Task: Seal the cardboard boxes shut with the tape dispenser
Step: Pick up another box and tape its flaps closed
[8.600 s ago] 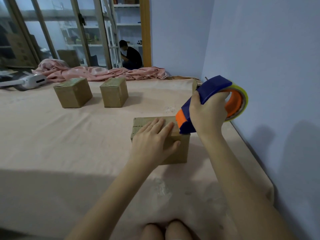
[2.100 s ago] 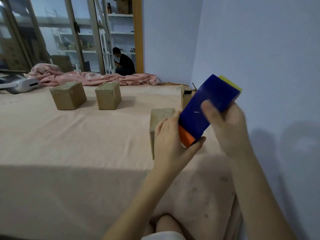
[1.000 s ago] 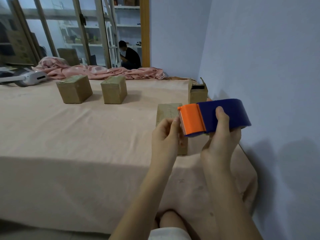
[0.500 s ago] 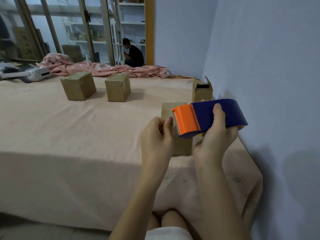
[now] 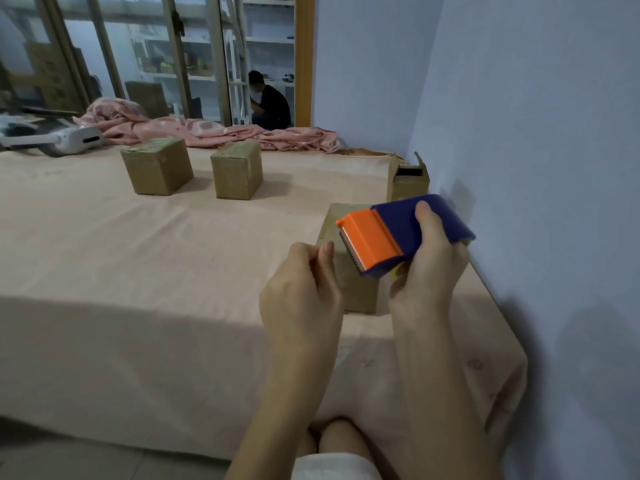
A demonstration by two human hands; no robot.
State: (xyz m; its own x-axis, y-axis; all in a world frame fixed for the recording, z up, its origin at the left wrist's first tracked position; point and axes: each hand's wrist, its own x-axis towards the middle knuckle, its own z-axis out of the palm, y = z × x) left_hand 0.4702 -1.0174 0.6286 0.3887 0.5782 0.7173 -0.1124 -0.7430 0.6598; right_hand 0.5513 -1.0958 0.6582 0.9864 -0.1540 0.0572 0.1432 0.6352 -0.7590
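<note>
Right hand (image 5: 427, 271) grasps tape dispenser (image 5: 403, 233); left hand (image 5: 301, 292) pinched, contents unclear.

I can read no text, label, brand or number anywhere here: nothing legible on the tape dispenser (image 5: 405, 233), nothing on the cardboard boxes (image 5: 157, 166), and the far shelves are too blurred to tell.

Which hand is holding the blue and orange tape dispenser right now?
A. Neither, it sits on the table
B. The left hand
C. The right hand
C: the right hand wraps around the tape dispenser, held in the air above the nearest cardboard box, while the left hand is pinched beside its orange end.
</note>
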